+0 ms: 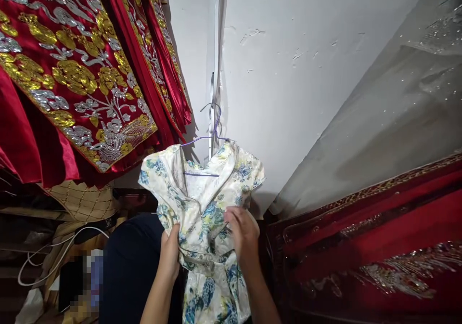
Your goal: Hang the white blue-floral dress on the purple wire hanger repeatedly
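Observation:
A short-sleeved white dress (pixel 220 218) with blue and yellow flowers hangs upright on a thin purple hanger (pixel 197 141). Its neckline is a wrapped V, and a band gathers it at the waist. My left hand (pixel 170 252) grips the dress at its left side, thumb in front and fingers hidden behind. On the right side, my right hand (pixel 242 230) has its bent fingers over the front of the bodice, closed on the cloth. Its thumb is out of sight. The hanger's hook overlaps a narrow white rail on the wall.
Red garments (pixel 83 73) with gold and silver sequins hang at upper left. Sheer, glittering fabric (pixel 382 102) covers the right side above red embroidered cloth (pixel 397 247). A white cable (pixel 68 242) loops at lower left beside dark cloth (pixel 133 266). Behind is a scuffed white wall (pixel 281 88).

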Demonstrator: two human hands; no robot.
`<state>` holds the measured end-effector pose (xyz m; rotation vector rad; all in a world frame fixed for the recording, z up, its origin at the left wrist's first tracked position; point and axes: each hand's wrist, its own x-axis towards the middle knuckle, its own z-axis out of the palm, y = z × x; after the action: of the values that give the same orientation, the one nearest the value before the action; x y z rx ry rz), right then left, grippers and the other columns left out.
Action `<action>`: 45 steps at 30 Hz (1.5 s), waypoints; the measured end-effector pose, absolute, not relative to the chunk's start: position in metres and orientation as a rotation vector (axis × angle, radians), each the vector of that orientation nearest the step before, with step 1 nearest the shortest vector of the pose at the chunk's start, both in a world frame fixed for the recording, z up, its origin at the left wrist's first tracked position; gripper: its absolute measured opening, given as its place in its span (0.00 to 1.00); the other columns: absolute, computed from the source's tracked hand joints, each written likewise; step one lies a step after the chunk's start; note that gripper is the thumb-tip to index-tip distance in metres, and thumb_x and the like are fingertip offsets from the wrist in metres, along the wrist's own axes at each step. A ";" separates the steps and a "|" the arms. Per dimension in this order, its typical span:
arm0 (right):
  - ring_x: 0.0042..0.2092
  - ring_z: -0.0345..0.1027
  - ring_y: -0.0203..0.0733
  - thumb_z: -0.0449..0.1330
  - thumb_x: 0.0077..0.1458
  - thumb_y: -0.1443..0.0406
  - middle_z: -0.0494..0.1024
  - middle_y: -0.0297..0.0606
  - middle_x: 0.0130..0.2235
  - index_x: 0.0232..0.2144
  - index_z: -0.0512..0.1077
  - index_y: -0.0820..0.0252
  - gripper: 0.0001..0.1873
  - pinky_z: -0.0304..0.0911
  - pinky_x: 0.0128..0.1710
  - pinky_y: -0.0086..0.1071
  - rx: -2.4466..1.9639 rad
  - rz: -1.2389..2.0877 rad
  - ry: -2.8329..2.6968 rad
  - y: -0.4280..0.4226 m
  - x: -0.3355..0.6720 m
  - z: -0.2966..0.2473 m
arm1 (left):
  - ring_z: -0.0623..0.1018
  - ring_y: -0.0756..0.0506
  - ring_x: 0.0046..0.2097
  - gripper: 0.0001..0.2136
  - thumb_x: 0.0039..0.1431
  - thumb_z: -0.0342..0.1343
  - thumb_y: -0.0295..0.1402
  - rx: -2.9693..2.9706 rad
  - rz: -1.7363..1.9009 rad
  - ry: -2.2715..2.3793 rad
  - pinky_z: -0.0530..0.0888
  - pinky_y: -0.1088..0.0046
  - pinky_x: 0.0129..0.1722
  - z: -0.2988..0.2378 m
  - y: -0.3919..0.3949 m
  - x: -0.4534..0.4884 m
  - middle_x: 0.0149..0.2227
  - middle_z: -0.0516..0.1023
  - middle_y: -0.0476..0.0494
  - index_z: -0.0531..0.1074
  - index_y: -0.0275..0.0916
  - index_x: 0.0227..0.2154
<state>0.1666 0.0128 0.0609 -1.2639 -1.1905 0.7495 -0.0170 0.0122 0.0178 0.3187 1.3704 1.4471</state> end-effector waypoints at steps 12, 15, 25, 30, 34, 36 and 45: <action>0.23 0.63 0.39 0.53 0.58 0.58 0.67 0.35 0.16 0.13 0.61 0.57 0.22 0.51 0.26 0.30 -1.658 1.070 -1.563 0.035 0.137 0.050 | 0.70 0.36 0.63 0.24 0.57 0.61 0.39 0.636 1.479 1.406 0.64 0.58 0.64 0.017 -0.003 -0.013 0.56 0.74 0.36 0.68 0.40 0.55; 0.27 0.69 0.43 0.51 0.58 0.58 0.70 0.38 0.17 0.14 0.63 0.56 0.22 0.56 0.27 0.30 -1.592 1.194 -1.506 0.019 0.150 0.035 | 0.67 0.34 0.63 0.33 0.53 0.66 0.40 0.948 1.701 1.734 0.63 0.56 0.64 0.016 -0.009 -0.022 0.61 0.66 0.34 0.60 0.42 0.60; 0.23 0.58 0.37 0.53 0.52 0.63 0.63 0.30 0.18 0.17 0.62 0.57 0.14 0.52 0.25 0.31 -1.425 1.330 -1.361 0.012 0.147 0.024 | 0.73 0.37 0.56 0.13 0.66 0.53 0.41 1.376 1.238 1.345 0.67 0.60 0.59 0.018 -0.028 0.022 0.51 0.74 0.38 0.70 0.45 0.51; 0.24 0.56 0.36 0.57 0.55 0.56 0.61 0.29 0.18 0.18 0.59 0.56 0.18 0.51 0.26 0.31 -1.380 1.269 -1.217 0.014 0.160 0.016 | 0.68 0.39 0.62 0.15 0.67 0.50 0.37 1.468 1.104 1.175 0.62 0.63 0.62 0.027 -0.016 0.026 0.58 0.71 0.41 0.70 0.49 0.55; 0.26 0.60 0.38 0.56 0.60 0.50 0.66 0.31 0.21 0.23 0.64 0.58 0.22 0.55 0.29 0.32 -1.243 1.291 -1.265 0.013 0.165 0.017 | 0.75 0.39 0.50 0.15 0.67 0.50 0.39 1.443 1.090 1.116 0.69 0.64 0.54 0.032 -0.010 0.031 0.50 0.76 0.41 0.70 0.48 0.54; 0.27 0.62 0.38 0.58 0.60 0.49 0.67 0.32 0.24 0.26 0.66 0.58 0.21 0.56 0.29 0.31 -1.178 1.280 -1.303 0.012 0.166 0.018 | 0.76 0.39 0.47 0.13 0.67 0.50 0.40 1.447 1.116 1.121 0.71 0.64 0.51 0.034 -0.007 0.034 0.46 0.77 0.40 0.72 0.46 0.51; 0.29 0.64 0.38 0.57 0.62 0.51 0.70 0.32 0.26 0.32 0.66 0.57 0.16 0.57 0.30 0.31 -1.221 1.143 -1.380 0.011 0.168 0.015 | 0.77 0.41 0.41 0.13 0.68 0.50 0.41 1.463 1.212 1.226 0.72 0.69 0.41 0.022 -0.007 0.039 0.39 0.77 0.41 0.75 0.39 0.44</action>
<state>0.1678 0.0111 0.0145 -1.2208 -1.3798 1.1429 0.0388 -0.0073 0.0224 1.4629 1.2263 1.2115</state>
